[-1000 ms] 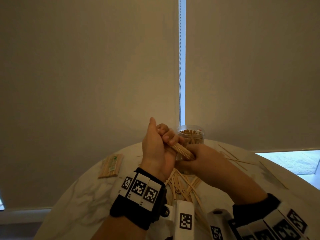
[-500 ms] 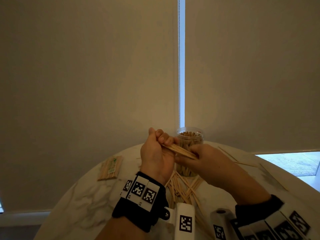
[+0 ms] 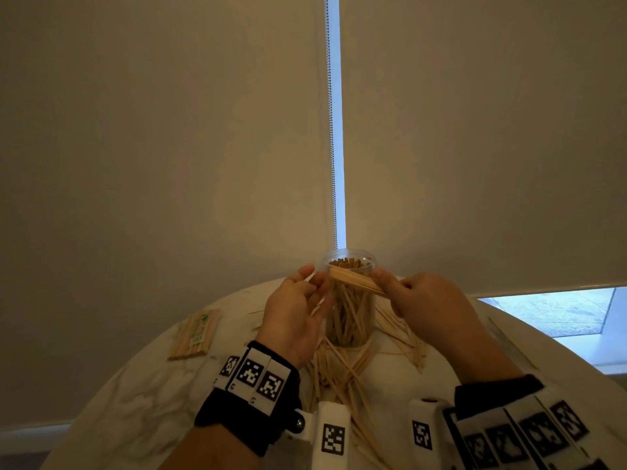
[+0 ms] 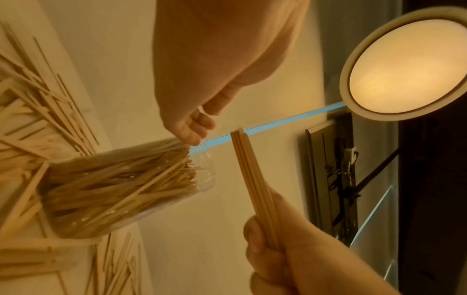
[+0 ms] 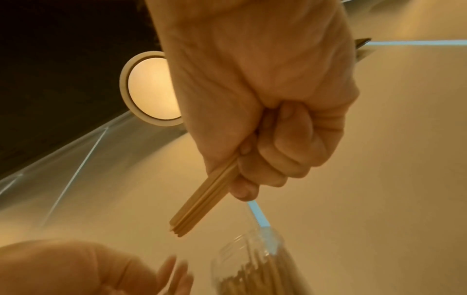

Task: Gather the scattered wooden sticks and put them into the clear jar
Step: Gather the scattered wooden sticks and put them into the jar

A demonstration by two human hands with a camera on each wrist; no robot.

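- Currently, the bundle of wooden sticks [image 3: 356, 282] lies nearly level, just above the clear jar [image 3: 349, 320] mouth at table centre.
- Right hand [image 3: 427, 307] fingers are clamped on the bundle: tip its free end down, then release.
- Left hand [image 3: 295, 313], fingers relaxed and apart beside the rim, should steady the jar.
- Loose sticks [image 3: 339, 371] remain on the near side of the table.

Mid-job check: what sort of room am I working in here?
Probably a home or small office room: a round marble-look table set against a window with roller blinds drawn, and a round ceiling lamp lit overhead. Nothing industrial shows.
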